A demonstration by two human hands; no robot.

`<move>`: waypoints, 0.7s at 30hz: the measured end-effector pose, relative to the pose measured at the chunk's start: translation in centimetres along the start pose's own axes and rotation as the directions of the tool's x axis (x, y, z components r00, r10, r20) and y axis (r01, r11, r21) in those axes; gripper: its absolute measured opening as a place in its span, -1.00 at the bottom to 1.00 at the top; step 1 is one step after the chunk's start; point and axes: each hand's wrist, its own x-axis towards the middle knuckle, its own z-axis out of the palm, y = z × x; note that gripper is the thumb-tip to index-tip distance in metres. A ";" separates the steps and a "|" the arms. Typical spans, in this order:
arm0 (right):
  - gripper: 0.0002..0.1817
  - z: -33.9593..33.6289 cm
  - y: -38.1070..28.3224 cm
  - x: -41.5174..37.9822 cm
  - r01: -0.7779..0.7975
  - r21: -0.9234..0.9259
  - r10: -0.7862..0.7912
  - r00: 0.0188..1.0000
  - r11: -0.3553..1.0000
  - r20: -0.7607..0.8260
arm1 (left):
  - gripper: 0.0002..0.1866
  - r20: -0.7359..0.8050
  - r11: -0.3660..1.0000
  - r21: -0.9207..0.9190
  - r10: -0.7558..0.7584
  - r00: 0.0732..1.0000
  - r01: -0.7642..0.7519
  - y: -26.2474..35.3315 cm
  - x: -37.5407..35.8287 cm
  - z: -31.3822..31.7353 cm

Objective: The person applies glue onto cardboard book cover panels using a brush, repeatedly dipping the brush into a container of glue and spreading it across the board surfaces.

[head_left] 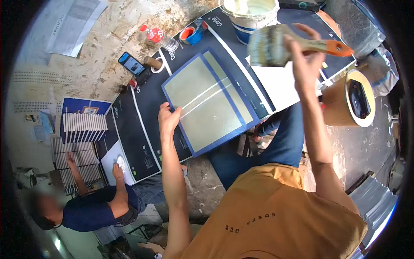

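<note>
right hand (pixel 304 60): fingers closed around wide brush (pixel 269 46), raised near bucket (pixel 257 21) | left hand (pixel 169 118): thumb at cover's (pixel 205 101) edge (pinching, I cannot tell) | cover: at front edge of black table (pixel 144 110)

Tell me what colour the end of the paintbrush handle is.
The paintbrush handle's end is orange, best seen in the head view.
</note>
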 end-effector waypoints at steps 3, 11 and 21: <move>-0.52 8.3 -0.1 -3.6 -0.150 0.295 0.119 0.985 0.944 0.123 | -0.41 0.304 0.902 -0.337 -0.168 0.938 0.270 -4.0 1.1 -1.6; -0.55 27.0 1.5 -5.5 0.083 -0.260 0.172 0.554 0.962 0.815 | -0.60 0.299 0.794 -0.492 -0.230 0.926 0.356 -3.7 -0.7 -2.2; -0.57 21.7 1.6 -4.7 0.202 -0.067 -0.162 0.910 0.977 0.381 | -0.62 0.299 0.770 -0.555 -0.166 0.940 0.313 -5.4 -0.9 -1.8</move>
